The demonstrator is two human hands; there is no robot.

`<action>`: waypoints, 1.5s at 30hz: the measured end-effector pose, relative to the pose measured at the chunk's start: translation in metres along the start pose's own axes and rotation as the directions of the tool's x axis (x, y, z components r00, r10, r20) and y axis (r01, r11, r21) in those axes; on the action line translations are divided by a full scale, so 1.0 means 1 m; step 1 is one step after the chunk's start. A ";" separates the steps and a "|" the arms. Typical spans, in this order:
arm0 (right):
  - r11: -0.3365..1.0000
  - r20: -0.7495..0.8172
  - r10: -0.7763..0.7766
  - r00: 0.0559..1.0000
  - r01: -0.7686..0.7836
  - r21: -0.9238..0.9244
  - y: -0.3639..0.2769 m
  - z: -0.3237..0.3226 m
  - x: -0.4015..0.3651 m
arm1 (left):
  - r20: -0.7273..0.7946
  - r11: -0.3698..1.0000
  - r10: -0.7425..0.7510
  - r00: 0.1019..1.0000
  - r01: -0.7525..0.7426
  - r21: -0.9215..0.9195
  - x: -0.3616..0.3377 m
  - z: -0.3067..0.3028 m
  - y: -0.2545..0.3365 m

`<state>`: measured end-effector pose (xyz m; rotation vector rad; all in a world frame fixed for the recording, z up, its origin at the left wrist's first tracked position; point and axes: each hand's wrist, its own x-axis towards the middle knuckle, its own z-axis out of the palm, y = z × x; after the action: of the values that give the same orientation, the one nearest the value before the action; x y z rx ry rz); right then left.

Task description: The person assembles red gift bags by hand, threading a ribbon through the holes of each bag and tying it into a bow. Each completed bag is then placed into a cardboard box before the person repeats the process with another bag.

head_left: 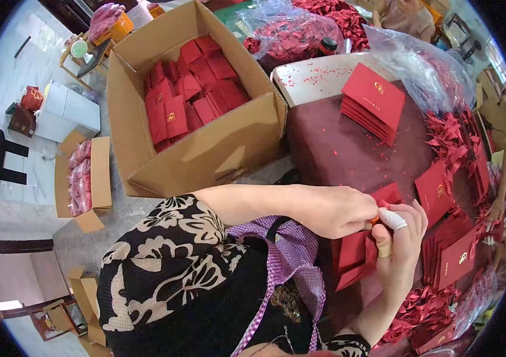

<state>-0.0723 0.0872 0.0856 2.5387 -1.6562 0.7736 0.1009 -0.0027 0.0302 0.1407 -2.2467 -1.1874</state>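
Okay, left hand (345, 211) fingers bunched, right hand (397, 235) taped fingers curled, above red envelopes (353, 251); can't tell grip.

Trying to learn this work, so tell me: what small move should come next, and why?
Perhaps ease the right hand slightly clear of the left hand to check the work: both hands meet over a red envelope, a small orange bit shows between them, and their fingers hide most of whatever they hold.

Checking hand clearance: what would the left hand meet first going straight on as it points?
Probably the right hand, at its white-wrapped finger; the hands are so close that I can't tell whether they already touch.
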 end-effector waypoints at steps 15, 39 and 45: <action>0.981 0.010 -0.012 1.000 0.009 0.194 -0.014 -0.004 -0.023 | -0.113 0.799 -0.492 0.863 0.396 -0.452 -0.006 -0.018 -0.027; 0.315 0.063 0.475 0.878 -0.237 0.919 0.030 0.029 -0.039 | -0.101 0.922 0.046 0.994 -0.081 -0.378 0.003 0.022 -0.028; 0.536 -0.100 0.678 0.728 -0.397 0.745 0.043 0.022 -0.041 | -0.314 1.000 -0.025 0.949 0.018 -0.023 0.010 0.006 -0.017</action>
<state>-0.1140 0.0979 0.0388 1.8414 -2.3524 2.1492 0.0864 -0.0118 0.0183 0.3241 -1.9578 -1.1117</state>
